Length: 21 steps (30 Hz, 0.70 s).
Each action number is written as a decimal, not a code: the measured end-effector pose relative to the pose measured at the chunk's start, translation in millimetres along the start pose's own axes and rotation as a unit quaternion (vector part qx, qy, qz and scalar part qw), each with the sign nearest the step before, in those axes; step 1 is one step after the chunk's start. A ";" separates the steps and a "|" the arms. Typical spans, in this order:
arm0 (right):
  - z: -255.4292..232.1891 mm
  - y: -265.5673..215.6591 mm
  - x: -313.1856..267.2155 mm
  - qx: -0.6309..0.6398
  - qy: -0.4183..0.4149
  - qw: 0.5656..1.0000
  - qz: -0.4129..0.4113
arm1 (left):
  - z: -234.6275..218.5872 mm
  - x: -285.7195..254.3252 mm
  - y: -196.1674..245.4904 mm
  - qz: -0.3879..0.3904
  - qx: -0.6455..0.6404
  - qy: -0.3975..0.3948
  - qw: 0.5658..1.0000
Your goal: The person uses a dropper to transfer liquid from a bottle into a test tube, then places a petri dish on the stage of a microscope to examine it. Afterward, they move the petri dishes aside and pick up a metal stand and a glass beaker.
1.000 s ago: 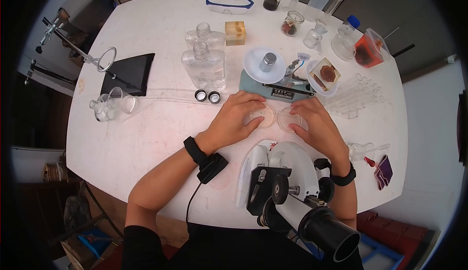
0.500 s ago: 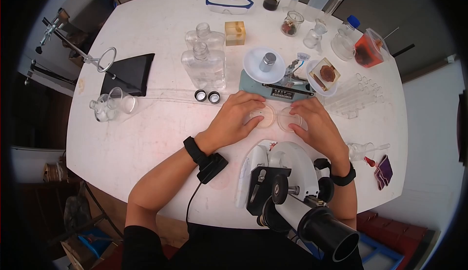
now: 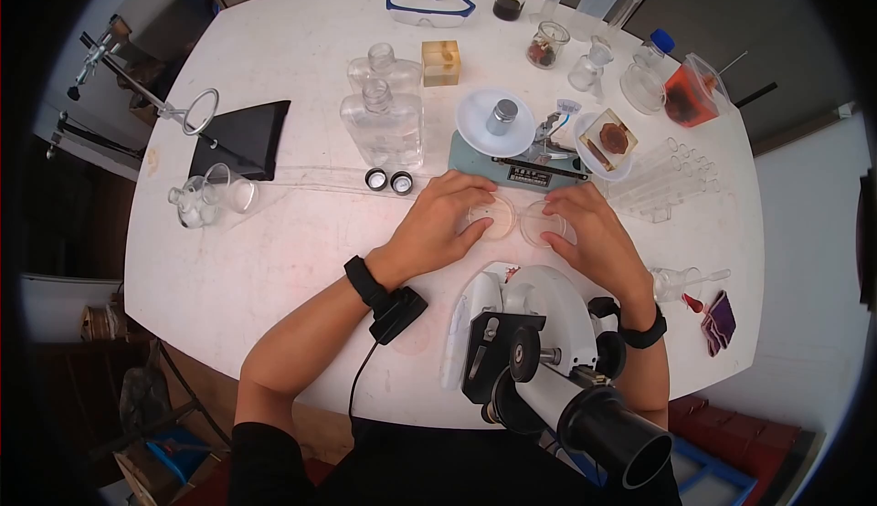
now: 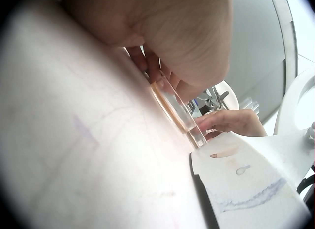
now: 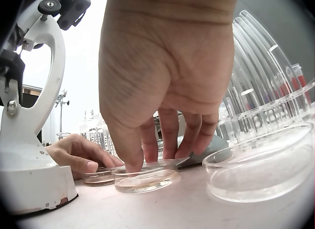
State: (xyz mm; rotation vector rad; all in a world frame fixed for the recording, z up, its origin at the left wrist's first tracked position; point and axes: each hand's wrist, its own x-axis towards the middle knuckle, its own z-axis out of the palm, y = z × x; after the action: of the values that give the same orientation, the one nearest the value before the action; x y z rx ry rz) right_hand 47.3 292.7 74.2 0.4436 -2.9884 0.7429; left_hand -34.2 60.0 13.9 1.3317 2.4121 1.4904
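Observation:
Two shallow clear petri dishes rest side by side on the white table. In the head view my left hand [image 3: 434, 227] grips the left dish [image 3: 496, 219] by its rim, thumb on the near side and fingers on the far side. The right dish [image 3: 533, 225] is held the same way by my right hand [image 3: 598, 239]. A pale yellowish layer shows in the left dish [image 4: 170, 109] in the left wrist view. From the right wrist, the right dish [image 5: 147, 183] lies flat under my thumb and fingers, with a lid-like clear disc at its top.
A microscope [image 3: 548, 323] stands close in front of the hands; a balance [image 3: 475, 161] is just behind them. Test tubes [image 3: 662, 182] stand to the right, two clear bottles [image 3: 384, 127] and two black caps [image 3: 401, 182] to the left. Another clear dish [image 5: 258, 182] shows in the right wrist view.

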 end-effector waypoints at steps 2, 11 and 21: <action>0.0 0.2 0.0 -0.001 0.000 1.000 0.000 | 0.3 -0.2 -0.2 0.000 0.002 0.004 1.000; 0.8 1.5 0.1 0.001 0.001 1.000 -0.009 | -0.3 0.0 0.2 -0.011 -0.009 0.009 1.000; 0.4 1.1 0.7 -0.002 0.003 1.000 -0.011 | -0.2 -0.1 0.5 -0.006 -0.003 0.013 1.000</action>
State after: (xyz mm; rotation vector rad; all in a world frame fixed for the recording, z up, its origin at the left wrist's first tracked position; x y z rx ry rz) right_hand 46.3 293.2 73.5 0.4716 -2.9746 0.7340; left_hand -33.9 59.9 14.3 1.3014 2.4245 1.5196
